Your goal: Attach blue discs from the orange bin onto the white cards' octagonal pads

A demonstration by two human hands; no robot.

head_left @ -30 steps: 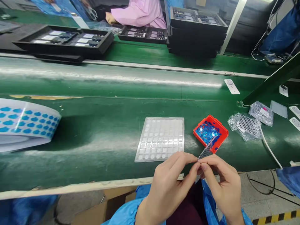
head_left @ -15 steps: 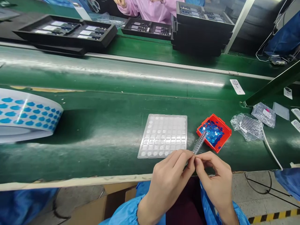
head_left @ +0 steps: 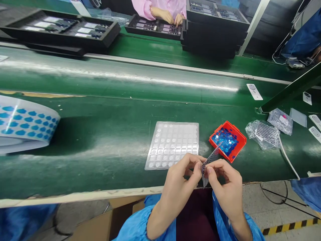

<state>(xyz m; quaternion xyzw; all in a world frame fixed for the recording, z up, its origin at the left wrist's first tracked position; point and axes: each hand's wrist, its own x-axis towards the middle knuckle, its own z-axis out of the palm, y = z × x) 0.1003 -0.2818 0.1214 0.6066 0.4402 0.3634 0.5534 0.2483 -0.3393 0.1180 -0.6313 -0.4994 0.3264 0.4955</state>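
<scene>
Evidently the person is at the peeling step: the left hand (head_left: 184, 174) and the right hand (head_left: 223, 177) meet at 6 o'clock of the view, both pinched shut on a small perforated strip (head_left: 210, 161) held in the air just over the near edge of the green bench (head_left: 100, 140). Its upper end points toward 1 o'clock, over the edge of the red tray (head_left: 241, 144), which is heaped with blue film bits and lies just right of the clear blister tray (head_left: 173, 144). By the look of it, the next move calls for a fine fingertip pinch at the strip's end and a steady pull, without creasing it.

Counted: one strip in hand, one clear blister tray, one red tray, two bagged perforated sheets (head_left: 265, 134) at 3 o'clock, one roll of blue-dot labels (head_left: 25, 125) at 9 o'clock. At 12 o'clock another person's hands (head_left: 168, 16) work at black trays (head_left: 60, 28)
</scene>
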